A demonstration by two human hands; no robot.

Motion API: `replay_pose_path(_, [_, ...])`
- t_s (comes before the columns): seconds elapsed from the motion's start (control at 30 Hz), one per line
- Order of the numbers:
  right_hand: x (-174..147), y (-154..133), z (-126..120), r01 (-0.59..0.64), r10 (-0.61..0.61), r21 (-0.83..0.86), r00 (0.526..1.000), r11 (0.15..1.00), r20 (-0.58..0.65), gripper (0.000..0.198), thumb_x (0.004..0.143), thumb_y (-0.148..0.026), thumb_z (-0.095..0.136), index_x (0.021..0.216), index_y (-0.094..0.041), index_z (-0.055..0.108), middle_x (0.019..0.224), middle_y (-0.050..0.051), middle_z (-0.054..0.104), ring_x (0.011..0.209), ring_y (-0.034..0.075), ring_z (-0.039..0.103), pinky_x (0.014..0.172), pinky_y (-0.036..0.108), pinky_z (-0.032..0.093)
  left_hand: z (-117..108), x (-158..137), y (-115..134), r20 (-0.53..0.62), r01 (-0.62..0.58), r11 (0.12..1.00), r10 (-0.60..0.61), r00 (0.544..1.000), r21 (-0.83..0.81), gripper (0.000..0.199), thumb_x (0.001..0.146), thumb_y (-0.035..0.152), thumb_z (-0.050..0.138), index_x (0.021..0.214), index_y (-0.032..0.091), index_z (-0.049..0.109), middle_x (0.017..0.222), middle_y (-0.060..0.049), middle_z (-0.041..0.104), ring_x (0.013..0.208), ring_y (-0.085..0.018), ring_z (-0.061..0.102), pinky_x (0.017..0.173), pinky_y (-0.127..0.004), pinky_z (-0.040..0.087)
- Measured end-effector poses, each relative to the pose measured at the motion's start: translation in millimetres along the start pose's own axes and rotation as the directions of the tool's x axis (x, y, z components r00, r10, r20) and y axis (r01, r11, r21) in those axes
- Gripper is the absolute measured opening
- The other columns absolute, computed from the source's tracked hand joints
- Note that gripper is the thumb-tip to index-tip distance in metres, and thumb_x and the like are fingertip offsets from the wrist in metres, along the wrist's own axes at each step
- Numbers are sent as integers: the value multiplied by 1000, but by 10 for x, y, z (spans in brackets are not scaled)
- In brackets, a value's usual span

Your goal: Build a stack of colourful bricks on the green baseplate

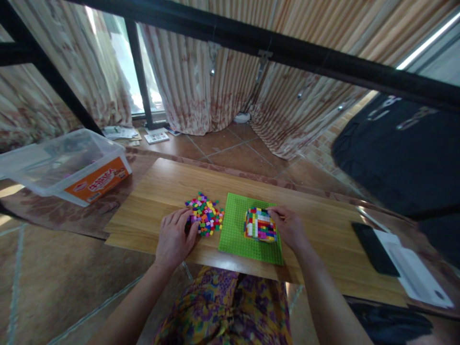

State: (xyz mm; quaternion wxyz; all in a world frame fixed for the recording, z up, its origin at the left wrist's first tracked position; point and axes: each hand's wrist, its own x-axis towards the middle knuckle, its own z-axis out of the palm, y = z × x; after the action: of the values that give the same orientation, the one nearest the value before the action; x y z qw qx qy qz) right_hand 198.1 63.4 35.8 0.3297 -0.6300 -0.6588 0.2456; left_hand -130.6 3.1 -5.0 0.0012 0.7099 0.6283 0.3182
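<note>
A bright green studded baseplate (230, 235) lies on the wooden table. On it stands a block-shaped build of small multicoloured toy bricks (260, 225), with white, red, yellow and purple rows on top. My right hand (290, 229) is at the build's upper right corner, its fingers drawn together in a pinch; whatever is between the fingertips is hidden. Left of the baseplate is a loose pile of small coloured bricks (208, 215). My left hand (175, 239) rests at the pile's left edge, fingers curved and thumb apart, with bricks by the fingertips.
A clear plastic bin (82, 158) with an orange label stands on the floor to the left. A black phone-like slab (373, 248) and a white tray-like object (417, 270) lie at the table's right end. A dark metal bar (287, 43) crosses above.
</note>
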Motion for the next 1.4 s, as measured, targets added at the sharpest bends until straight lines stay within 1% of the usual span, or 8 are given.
replay_pose_path(0.27, [-20, 24, 21, 83, -84, -52, 996, 995, -17, 34, 88, -45, 51, 88, -19, 73, 93, 8, 71, 84, 21, 64, 80, 35, 49, -1, 2, 0, 8, 10, 1000, -10, 1000, -1, 33, 92, 38, 53, 117, 18, 60, 121, -11, 67, 114, -27, 59, 99, -43, 42])
replay_pose_path(0.4, [-44, 14, 51, 91, -94, -47, 994, 995, -61, 34, 88, -46, 51, 89, -20, 73, 93, 9, 72, 85, 22, 65, 81, 36, 49, -5, 1, 8, 8, 16, 1000, -16, 1000, 1, 33, 92, 38, 53, 116, 17, 60, 120, -11, 67, 113, -27, 59, 99, -44, 42])
replay_pose_path(0.6, [-64, 52, 47, 74, -74, -13, 997, 997, -26, 38, 89, -48, 49, 94, -18, 73, 96, 10, 72, 88, 23, 65, 80, 37, 51, 7, -1, 7, 0, 19, 1000, -19, 1000, -15, 32, 92, 38, 53, 116, 18, 60, 121, -12, 67, 114, -27, 58, 99, -45, 43])
replay_pose_path(0.8, [-87, -323, 72, 206, -243, -211, 955, 956, -169, 34, 91, -41, 48, 91, -18, 72, 93, 12, 71, 91, 25, 63, 87, 41, 48, -15, -10, 24, 14, 26, 999, -25, 1000, -26, 32, 93, 38, 52, 117, 18, 59, 122, -11, 66, 115, -27, 58, 100, -44, 42])
replay_pose_path(0.87, [-77, -550, 172, 250, -284, -200, 945, 948, -165, 31, 92, -38, 47, 93, -20, 72, 94, 10, 71, 93, 24, 63, 88, 39, 47, -32, -10, 38, 17, 36, 999, -35, 999, -39, 31, 93, 38, 52, 117, 18, 59, 122, -11, 66, 115, -27, 58, 100, -44, 42])
replay_pose_path(1.03, [71, -929, 664, 317, -303, -202, 948, 927, 96, 26, 90, -26, 47, 96, -24, 72, 95, 6, 71, 93, 22, 63, 88, 34, 46, -45, -4, 59, 22, 56, 997, -55, 998, -60, 30, 93, 38, 52, 116, 19, 60, 121, -11, 66, 114, -27, 58, 99, -45, 42])
replay_pose_path(1.2, [272, -950, 1117, 264, -209, -364, 960, 893, 185, 25, 86, -16, 51, 93, -22, 74, 92, 9, 71, 90, 24, 62, 86, 35, 44, -41, -6, 61, 25, 73, 995, -72, 997, -70, 30, 93, 36, 52, 115, 19, 61, 121, -10, 66, 114, -27, 57, 99, -45, 42])
replay_pose_path(1.4, [382, -900, 1279, 273, -184, -426, 953, 863, 239, 21, 87, -18, 54, 88, -23, 74, 89, 7, 70, 88, 22, 62, 83, 32, 42, -37, -12, 57, 35, 83, 994, -80, 996, -77, 31, 93, 36, 53, 117, 19, 60, 121, -10, 66, 116, -26, 56, 101, -45, 41])
